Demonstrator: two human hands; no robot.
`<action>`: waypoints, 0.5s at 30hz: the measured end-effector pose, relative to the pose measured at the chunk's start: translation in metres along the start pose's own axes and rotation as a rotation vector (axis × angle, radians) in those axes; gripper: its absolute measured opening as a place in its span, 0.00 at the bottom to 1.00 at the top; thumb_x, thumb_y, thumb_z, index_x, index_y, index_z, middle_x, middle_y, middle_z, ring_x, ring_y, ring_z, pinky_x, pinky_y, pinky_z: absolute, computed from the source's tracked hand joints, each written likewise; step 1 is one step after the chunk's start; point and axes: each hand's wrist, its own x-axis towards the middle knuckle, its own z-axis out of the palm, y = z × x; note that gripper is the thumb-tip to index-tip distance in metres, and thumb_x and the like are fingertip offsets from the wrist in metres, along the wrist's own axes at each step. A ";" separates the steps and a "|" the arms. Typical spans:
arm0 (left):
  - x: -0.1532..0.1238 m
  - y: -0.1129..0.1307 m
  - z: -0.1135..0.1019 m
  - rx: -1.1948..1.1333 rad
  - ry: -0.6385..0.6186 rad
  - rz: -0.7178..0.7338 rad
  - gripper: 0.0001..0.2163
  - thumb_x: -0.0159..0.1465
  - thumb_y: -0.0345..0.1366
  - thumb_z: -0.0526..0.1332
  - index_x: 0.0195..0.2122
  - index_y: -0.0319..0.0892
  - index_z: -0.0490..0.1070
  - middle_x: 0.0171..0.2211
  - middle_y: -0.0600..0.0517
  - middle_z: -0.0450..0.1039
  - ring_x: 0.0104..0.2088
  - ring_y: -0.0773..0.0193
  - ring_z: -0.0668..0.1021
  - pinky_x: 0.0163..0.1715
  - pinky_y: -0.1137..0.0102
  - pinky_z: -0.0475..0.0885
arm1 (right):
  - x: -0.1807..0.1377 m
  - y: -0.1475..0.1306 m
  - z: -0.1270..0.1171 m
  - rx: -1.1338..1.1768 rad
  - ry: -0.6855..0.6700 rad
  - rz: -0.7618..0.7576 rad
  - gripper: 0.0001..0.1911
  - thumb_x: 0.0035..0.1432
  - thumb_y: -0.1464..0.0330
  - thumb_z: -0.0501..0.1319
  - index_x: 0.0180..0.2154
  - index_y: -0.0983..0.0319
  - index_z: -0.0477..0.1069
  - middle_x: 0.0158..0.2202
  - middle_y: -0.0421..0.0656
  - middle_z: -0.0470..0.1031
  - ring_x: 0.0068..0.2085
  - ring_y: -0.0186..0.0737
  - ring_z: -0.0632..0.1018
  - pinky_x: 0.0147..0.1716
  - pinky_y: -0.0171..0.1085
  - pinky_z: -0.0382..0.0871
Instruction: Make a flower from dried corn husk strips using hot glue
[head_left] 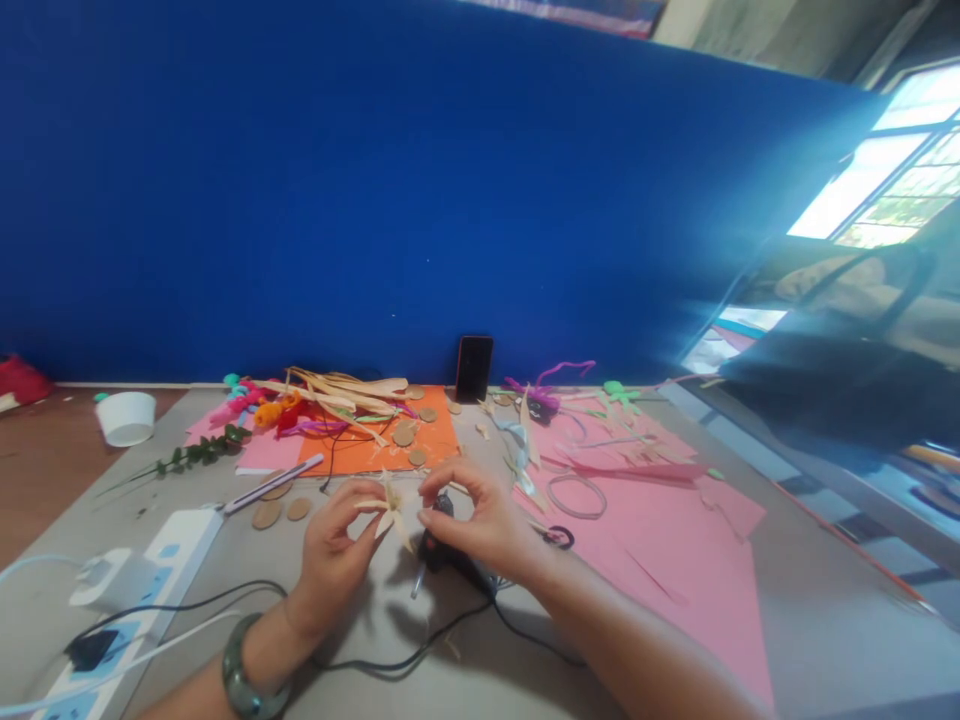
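Low in the middle of the view, my left hand [341, 550] pinches a pale flower [391, 507] shaped from dry, husk-like strips, its petals spread outward. Just right of the flower is my right hand [480, 515], thumb and index finger curled with their tips close together. Anything between those tips is too small to make out. A black glue gun [459, 568] lies on the table beneath and behind the right hand, partly covered by it; a clear stick [418, 582] shows at its near left end.
Left of my hands are a white power strip [180, 545], a pen-like cutter [274, 484], wooden discs [267, 515] and a leafy sprig [199, 452]. Behind lie husk strips [345, 390], orange paper [367, 457] and an upright phone [474, 368]. Pink paper [675, 560] spreads rightward; black cable [405, 665] crosses the front.
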 end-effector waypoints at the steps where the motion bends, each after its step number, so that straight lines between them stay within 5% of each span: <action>1: 0.000 -0.001 0.000 0.002 -0.002 -0.016 0.04 0.57 0.27 0.64 0.31 0.44 0.74 0.33 0.50 0.74 0.36 0.61 0.76 0.37 0.68 0.71 | 0.000 0.001 0.001 -0.020 -0.004 -0.030 0.05 0.47 0.73 0.66 0.29 0.61 0.72 0.30 0.41 0.76 0.37 0.41 0.75 0.42 0.40 0.67; 15: -0.002 -0.005 0.001 0.044 -0.022 0.073 0.07 0.58 0.24 0.62 0.33 0.44 0.74 0.34 0.51 0.74 0.36 0.62 0.76 0.37 0.69 0.71 | -0.006 0.015 0.019 -0.124 0.164 -0.395 0.09 0.48 0.70 0.67 0.28 0.59 0.67 0.28 0.39 0.73 0.32 0.38 0.73 0.46 0.45 0.62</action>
